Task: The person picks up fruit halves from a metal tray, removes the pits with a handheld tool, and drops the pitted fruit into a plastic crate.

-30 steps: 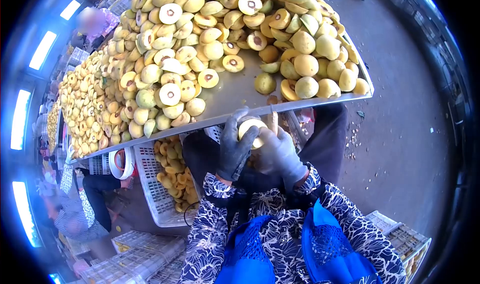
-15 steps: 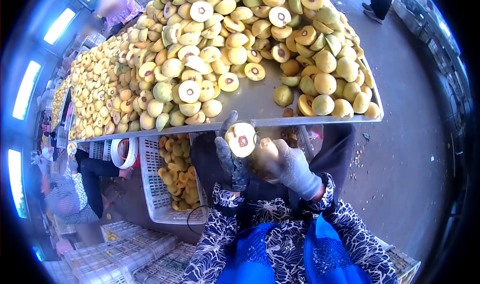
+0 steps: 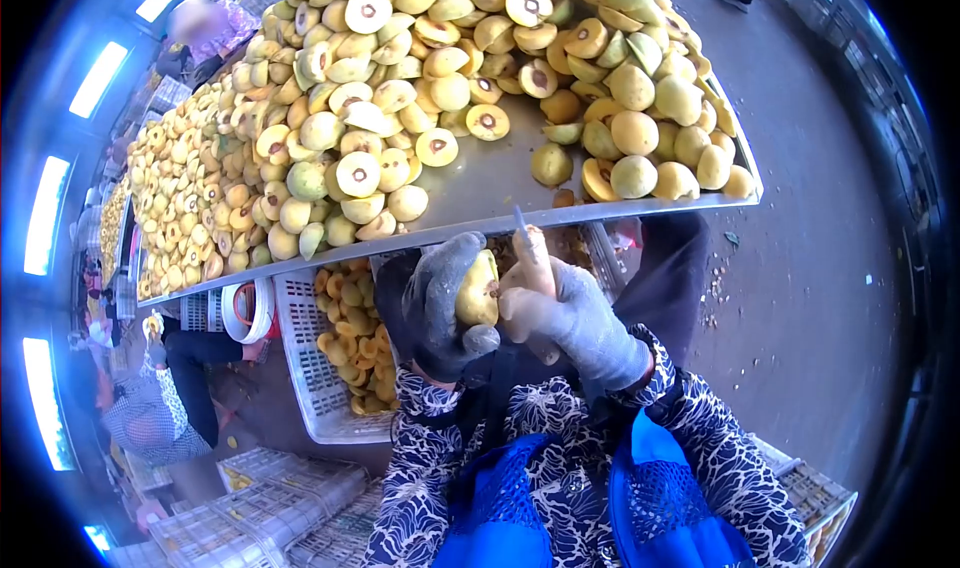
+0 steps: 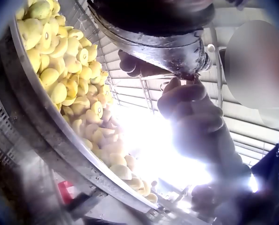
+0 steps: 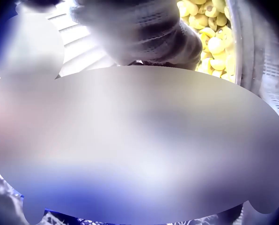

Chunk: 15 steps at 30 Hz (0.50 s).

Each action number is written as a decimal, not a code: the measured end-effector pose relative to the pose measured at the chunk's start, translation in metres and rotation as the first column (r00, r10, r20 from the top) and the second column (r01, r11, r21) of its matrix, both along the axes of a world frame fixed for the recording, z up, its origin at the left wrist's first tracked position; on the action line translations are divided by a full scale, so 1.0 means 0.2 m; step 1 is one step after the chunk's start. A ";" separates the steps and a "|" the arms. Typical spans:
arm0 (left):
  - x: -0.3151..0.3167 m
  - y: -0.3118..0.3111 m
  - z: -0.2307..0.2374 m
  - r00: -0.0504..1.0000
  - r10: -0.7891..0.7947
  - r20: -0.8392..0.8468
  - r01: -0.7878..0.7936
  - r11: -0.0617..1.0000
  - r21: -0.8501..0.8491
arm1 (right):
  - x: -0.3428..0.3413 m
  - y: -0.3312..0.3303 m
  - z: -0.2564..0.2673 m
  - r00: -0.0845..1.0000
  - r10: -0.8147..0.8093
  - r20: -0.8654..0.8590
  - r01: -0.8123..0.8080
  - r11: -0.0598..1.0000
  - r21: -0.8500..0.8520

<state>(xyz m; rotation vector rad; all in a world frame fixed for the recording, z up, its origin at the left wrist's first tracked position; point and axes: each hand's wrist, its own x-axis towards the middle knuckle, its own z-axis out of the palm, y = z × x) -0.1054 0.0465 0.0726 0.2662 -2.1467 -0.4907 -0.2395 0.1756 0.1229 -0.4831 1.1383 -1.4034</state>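
In the head view my gloved left hand (image 3: pixel 435 303) holds a yellow peach half (image 3: pixel 478 290), with fingers curled round its far side and the thumb below. The cut face is turned toward my right hand (image 3: pixel 585 328), mostly out of sight. That gloved hand grips a knife (image 3: pixel 537 260) by its pale handle, the narrow blade pointing up toward the tray edge. Its thumb is close beside the fruit. From the left wrist, the right glove (image 4: pixel 195 112) shows against bright light. Blur covers most of the right wrist view.
A metal tray table (image 3: pixel 470 183) in front bears a heap of halved peaches (image 3: pixel 340 128). Below it, a white plastic crate (image 3: pixel 300 358) holds more pieces, beside a white bucket (image 3: pixel 247 313). Stacked crates (image 3: pixel 270 513) stand behind on the left; another person (image 3: pixel 160 408) sits at the left.
The peach half has turned from showing its cut face upward to facing my right hand. My right hand has come back close to it, and the blade now shows upright.
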 end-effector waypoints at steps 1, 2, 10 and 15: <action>0.00 0.00 0.02 0.999 -0.035 0.010 0.035 0.999 -0.016 | 0.00 0.00 0.01 1.000 0.003 -0.011 -0.003 1.000 0.015; 0.00 0.00 0.03 0.998 -0.066 0.020 0.067 0.997 -0.031 | -0.01 0.01 0.00 0.999 0.015 -0.028 -0.015 1.000 0.013; 0.03 -0.01 -0.02 0.968 -0.087 0.236 0.134 0.972 -0.194 | -0.04 0.03 -0.09 0.982 0.054 -0.182 -0.049 0.998 0.029; 0.02 0.02 -0.06 0.974 -0.135 0.184 0.155 0.983 -0.097 | -0.01 0.02 -0.14 0.984 0.008 -0.179 -0.001 0.999 0.038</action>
